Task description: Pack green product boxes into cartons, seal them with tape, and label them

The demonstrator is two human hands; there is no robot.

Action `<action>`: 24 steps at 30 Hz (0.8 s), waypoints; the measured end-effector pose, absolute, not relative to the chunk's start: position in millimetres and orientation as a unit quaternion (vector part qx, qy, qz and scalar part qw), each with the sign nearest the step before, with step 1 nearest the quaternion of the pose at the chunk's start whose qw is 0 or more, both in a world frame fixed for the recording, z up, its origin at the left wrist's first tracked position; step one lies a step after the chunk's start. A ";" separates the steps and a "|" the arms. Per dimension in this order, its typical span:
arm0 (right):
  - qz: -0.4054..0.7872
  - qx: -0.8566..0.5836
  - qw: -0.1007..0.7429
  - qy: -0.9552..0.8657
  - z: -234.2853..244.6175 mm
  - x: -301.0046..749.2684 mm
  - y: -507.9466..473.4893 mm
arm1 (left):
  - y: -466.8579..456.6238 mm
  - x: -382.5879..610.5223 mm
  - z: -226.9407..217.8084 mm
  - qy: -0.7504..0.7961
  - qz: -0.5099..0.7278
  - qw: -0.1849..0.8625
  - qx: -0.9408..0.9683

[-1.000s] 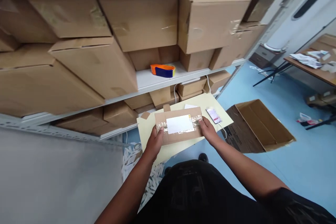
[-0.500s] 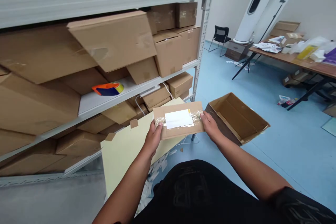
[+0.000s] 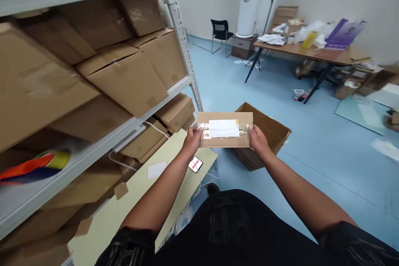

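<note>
I hold a flat cardboard parcel (image 3: 225,140) with a white label (image 3: 223,128) taped across it, level in front of me. My left hand (image 3: 192,141) grips its left end and my right hand (image 3: 257,141) grips its right end, fingers closed on the edges. The parcel hangs in the air above the right end of a pale yellow table (image 3: 140,195) and just in front of an open cardboard box (image 3: 264,131) on the blue floor. A phone (image 3: 195,164) lies on the table below my left hand.
A metal shelf rack (image 3: 177,20) packed with cardboard boxes (image 3: 124,79) runs along my left, with an orange tape dispenser (image 3: 34,165) on a shelf. A cluttered wooden desk (image 3: 311,52), a black chair (image 3: 220,33) and scattered items stand across the room.
My view has swung to the right, away from the shelves. Both hands have carried the parcel off the table and toward the open box on the floor.
</note>
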State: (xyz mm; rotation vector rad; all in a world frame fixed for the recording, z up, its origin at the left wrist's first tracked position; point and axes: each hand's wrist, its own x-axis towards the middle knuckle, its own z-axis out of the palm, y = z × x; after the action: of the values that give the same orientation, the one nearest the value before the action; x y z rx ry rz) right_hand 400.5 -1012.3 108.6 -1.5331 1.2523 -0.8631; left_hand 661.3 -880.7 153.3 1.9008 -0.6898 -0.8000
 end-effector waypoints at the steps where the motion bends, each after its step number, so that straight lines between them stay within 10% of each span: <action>1: -0.358 -0.616 0.462 0.528 104.0 395.6 -1019.0 | -903.0 664.1 151.0 -0.303 -0.329 0.447 0.775; 12: -0.393 -0.525 0.392 0.645 67.6 346.7 -1072.4 | -1108.0 630.7 108.9 -0.506 -0.341 0.343 0.714; 24: -0.202 -0.492 0.494 0.688 -47.4 312.8 -1160.8 | -1151.4 597.2 40.9 -0.361 -0.361 0.340 0.790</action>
State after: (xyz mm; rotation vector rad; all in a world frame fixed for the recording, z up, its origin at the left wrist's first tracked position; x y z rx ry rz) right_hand 312.8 -1160.8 -47.4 -1.1928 1.6678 -0.4905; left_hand 597.2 -1151.4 40.9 2.0557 -0.9396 -0.9408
